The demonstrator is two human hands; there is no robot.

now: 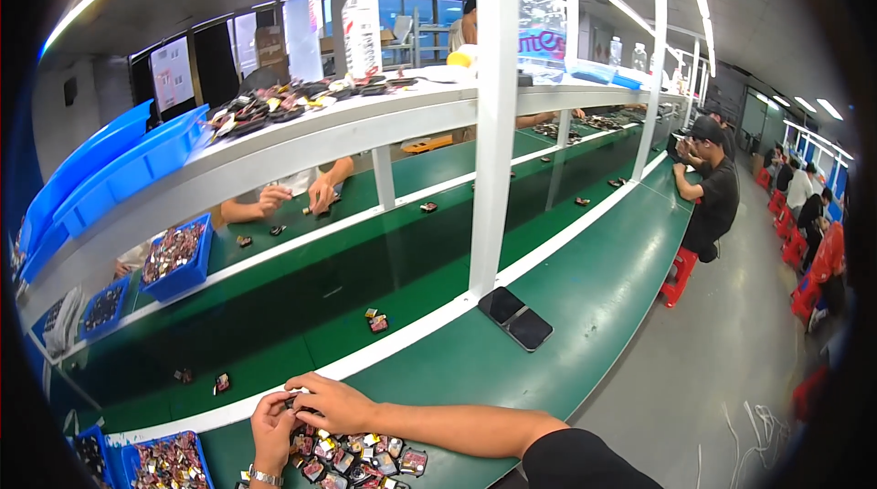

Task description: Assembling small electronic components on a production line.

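My left hand [271, 431], with a metal watch band at its wrist, and my right hand [334, 405] meet over the green bench near the lower edge. Their fingers are closed together around something small and dark, mostly hidden by the fingertips. Just below my right hand lies a pile of small electronic modules [352, 462] with black casings, red wires and yellow and silver parts. Left of my left hand stands a blue bin [203, 446] filled with small reddish parts.
Beyond the white strip, several loose modules [377, 321] rest on the green belt. A dark folding phone [516, 318] lies beside a white post [491, 124]. Overhead, a shelf [338, 136] holds blue trays [128, 169], wired parts and bottles. Co-workers' hands [297, 197] work across the belt.
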